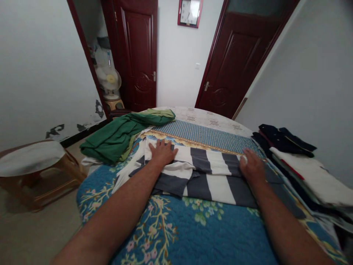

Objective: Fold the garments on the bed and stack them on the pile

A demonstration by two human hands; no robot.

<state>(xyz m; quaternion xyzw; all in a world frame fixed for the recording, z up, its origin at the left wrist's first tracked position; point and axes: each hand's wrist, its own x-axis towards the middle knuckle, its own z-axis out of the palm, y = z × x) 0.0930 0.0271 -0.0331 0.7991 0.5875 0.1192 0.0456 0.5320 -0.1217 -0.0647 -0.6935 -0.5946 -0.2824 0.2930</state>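
Note:
A grey and white striped shirt (217, 184) lies partly folded across a blue floral quilted cloth (215, 232) on the table. My left hand (163, 152) rests on its left end, fingers spread and pressed flat on the fabric. Over at the right end, my right hand (252, 165) touches the shirt's dark stripe; it is smeared by motion, so its fingers are unclear. A sleeve of the shirt is folded in toward the middle, near my left forearm.
A green garment (118, 136) is heaped at the table's left edge. Folded clothes (311, 173), white and dark navy, are stacked on the right. A stool (41, 169) stands on the floor at left. Beyond are a fan (110, 79), two dark red doors (140, 48) and a wall clock (190, 13).

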